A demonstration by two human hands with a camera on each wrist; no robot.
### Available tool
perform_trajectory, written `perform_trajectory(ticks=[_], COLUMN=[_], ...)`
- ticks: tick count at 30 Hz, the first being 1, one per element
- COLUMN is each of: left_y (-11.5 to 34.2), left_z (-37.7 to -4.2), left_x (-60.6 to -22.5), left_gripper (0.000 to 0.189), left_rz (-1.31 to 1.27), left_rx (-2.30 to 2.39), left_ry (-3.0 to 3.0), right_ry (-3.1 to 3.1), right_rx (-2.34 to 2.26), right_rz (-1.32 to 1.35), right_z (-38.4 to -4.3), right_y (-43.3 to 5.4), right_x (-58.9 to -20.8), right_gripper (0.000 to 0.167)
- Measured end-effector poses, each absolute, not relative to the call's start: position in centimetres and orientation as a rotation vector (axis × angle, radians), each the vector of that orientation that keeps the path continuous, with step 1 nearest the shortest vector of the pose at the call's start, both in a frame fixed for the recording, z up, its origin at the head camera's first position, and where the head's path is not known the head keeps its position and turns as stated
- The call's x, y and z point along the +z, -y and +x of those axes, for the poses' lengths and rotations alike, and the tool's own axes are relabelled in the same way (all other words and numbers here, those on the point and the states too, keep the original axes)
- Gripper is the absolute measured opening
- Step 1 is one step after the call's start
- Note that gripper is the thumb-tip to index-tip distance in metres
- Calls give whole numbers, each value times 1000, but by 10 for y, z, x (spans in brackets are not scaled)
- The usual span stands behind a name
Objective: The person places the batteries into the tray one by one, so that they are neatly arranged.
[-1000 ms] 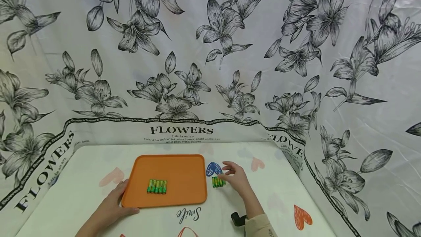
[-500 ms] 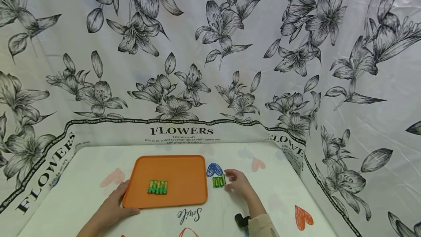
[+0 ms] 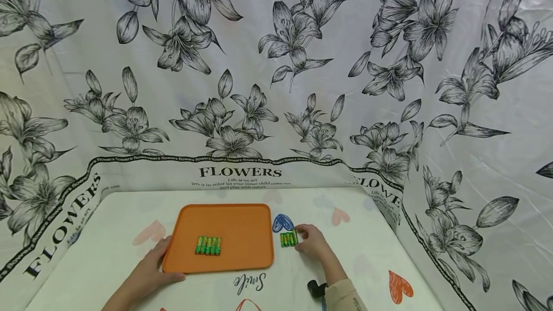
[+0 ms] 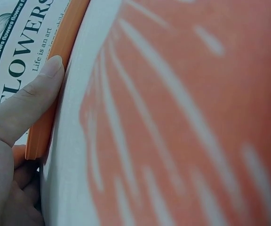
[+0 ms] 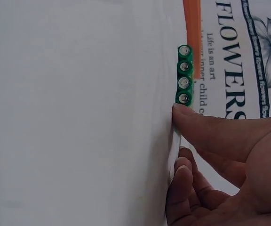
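Note:
My left hand grips the near left corner of the orange tray. Its thumb lies against the tray's near rim, and the other fingers go along the left side. Several green and yellow batteries lie side by side in the tray. To the right of the tray, a second row of batteries lies on the cloth. My right hand touches the right end of this row with thumb and index finger. In the right wrist view, the thumb tip sits right beside the last battery.
A white tablecloth with printed hearts and the word Smile covers the table. White flower-printed curtains stand behind it and on both sides. A small black device sits beside the right sleeve.
My right hand moved from above the row to its right end, then in against it. The rightmost battery, tilted half a second ago, now lines up with the others. The left hand stays on the tray.

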State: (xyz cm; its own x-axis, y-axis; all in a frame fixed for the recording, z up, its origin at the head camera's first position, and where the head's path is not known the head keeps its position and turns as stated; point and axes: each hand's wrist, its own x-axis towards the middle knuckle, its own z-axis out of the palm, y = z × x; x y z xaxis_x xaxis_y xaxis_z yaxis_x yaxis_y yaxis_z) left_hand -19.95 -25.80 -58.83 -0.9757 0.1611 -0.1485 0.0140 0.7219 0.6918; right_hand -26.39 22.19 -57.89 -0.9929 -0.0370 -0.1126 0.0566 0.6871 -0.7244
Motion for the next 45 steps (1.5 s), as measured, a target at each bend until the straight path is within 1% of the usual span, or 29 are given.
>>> perform_trajectory(ticks=[5,22,32,45], left_y=[258,257,257,259], left_z=[-201,-202,-201,-201], left_x=[-588,-589,-588,-590], left_gripper=[125,128,129,127], left_rz=[131,79,79,126], left_rx=[1079,1079,1079,1108], left_ry=[-2728,-2694,-2703,-2712], right_ry=[-2775,-2638,-2586,-2546], right_rx=[-1248,-1562,-1592,-1614], right_rz=[23,-63,-109,-184], right_z=[-262,-262,-262,-261], right_y=[-223,-227,-209,-170], right_x=[-577,-568,-554,-541], right_gripper=[53,56,57,55])
